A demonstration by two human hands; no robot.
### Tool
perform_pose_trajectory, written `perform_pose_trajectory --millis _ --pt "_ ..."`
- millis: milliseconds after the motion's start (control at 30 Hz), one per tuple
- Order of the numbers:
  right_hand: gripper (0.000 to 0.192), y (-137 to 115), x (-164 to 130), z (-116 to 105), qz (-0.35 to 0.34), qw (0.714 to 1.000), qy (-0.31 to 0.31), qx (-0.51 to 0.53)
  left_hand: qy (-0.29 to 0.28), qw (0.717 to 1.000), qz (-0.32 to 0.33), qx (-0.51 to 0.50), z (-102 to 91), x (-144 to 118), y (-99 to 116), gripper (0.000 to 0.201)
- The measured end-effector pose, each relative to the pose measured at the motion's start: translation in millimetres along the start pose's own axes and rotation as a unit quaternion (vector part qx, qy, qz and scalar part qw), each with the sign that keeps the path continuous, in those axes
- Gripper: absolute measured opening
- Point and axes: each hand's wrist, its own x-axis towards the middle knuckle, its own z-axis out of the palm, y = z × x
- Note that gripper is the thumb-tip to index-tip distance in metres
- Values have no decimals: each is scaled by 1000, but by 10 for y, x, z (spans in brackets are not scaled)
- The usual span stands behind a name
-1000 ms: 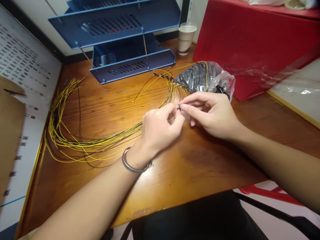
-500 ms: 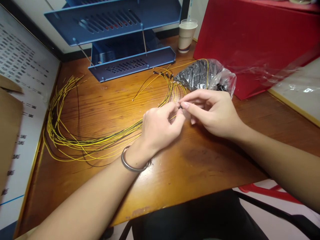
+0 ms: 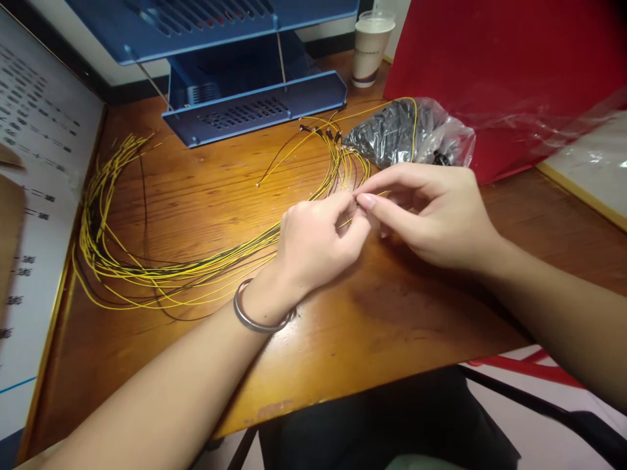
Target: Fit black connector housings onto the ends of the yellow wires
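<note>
My left hand (image 3: 318,238), with a dark bangle on its wrist, is closed with thumb and forefinger pinched. A strand of yellow wire shows in the gap between them; its end is hidden by the fingers. My right hand (image 3: 431,212) pinches a small black connector (image 3: 357,202), mostly covered by the fingertips. Both hands' fingertips meet there, just above the table. Beneath and to the left lies a looped bundle of yellow and black wires (image 3: 196,271). Several wire ends beyond my hands carry black connectors (image 3: 330,134).
A clear plastic bag (image 3: 392,134) of black pieces lies behind my right hand. Further back stand a blue tiered tray (image 3: 255,108), a paper cup (image 3: 371,52) with a straw and a red bag-like object (image 3: 490,85). The wooden table (image 3: 313,365) has its front edge near me.
The camera view has shifted a little, so the tray and cup sit higher in the picture. My hands stay joined at the fingertips, and the small black connector is more covered now.
</note>
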Motion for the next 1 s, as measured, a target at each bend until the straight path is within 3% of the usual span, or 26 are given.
perform_pose_trajectory --millis 1000 --pt "13 19 17 0 2 1000 2 3 -9 1000 2 -8 4 -6 -5 29"
